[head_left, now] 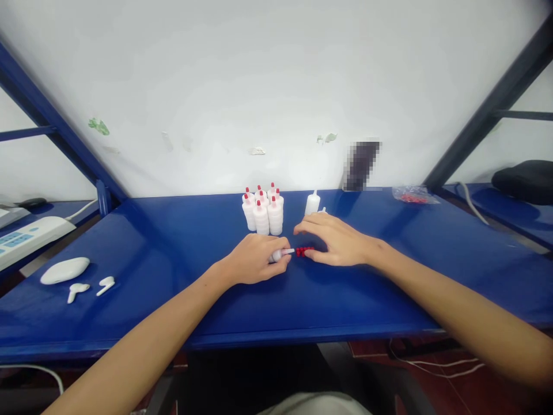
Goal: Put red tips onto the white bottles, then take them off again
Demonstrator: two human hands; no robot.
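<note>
My left hand point(259, 258) is wrapped around a white squeeze bottle point(276, 255), which lies tilted so that its bare nozzle points right. Just past the nozzle tip is a small row of red caps point(301, 252) on the blue table. My right hand point(334, 239) hovers over these caps, thumb and fingers apart, the thumb covering part of the row. Behind that hand stands an uncapped white bottle point(312, 203), with another nozzle partly hidden beside it. A cluster of several white bottles with red caps point(261, 219) stands upright behind my left hand.
On the left lie a white earbud case point(64, 270) and two earbuds point(106, 284). A clear plastic bag with red pieces point(415, 196) is at the back right. A blurred-out dark object point(362, 165) leans against the white wall. Blue posts point(101, 199) frame the table.
</note>
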